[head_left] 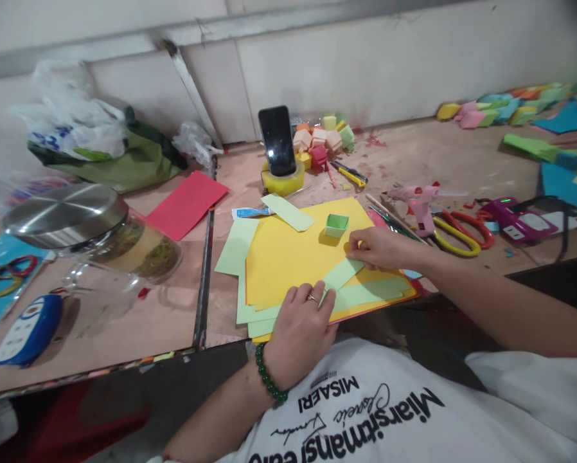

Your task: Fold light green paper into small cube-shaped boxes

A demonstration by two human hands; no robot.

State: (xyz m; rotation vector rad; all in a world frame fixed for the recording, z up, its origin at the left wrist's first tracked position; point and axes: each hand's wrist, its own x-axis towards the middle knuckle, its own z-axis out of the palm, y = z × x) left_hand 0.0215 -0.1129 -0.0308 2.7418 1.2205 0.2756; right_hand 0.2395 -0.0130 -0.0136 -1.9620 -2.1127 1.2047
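Both hands on a pale green strip [341, 274], which lies slantwise over the stacked paper near the front edge of the table [399, 151]. Right hand [372, 247]: thumb and index finger together, clamped on the strip's far right end. Left hand [302, 328]: palm down, fingers bent over the strip's near end; thumb contact hidden, cannot tell if it pinches or just presses. Ring on one left finger, green bead bracelet [269, 379] on left wrist.

Under the strip: yellow sheets [283, 251], with more light green paper [262, 314] under and around the hands. Small green folded box [336, 225] sits on the yellow, just beyond the right hand, open side up. Another loose green piece [287, 213] lies across the far edge of the yellow.

Beyond the paper: black phone [277, 141] propped upright at a yellow tape roll [284, 179]; pile of small paper shapes [324, 138] behind, yellow cutter [350, 175] beside the pile. Right side: pink glue gun [421, 202], yellow-handled scissors [456, 236], red-handled scissors [476, 228], purple device [520, 222]. Left side, across the dark gap in the table: red sheet [188, 204], glass jar [144, 251] with steel lid, blue-and-white device [29, 330], plus plastic bags [71, 122] on a green bag [139, 157] at the back.
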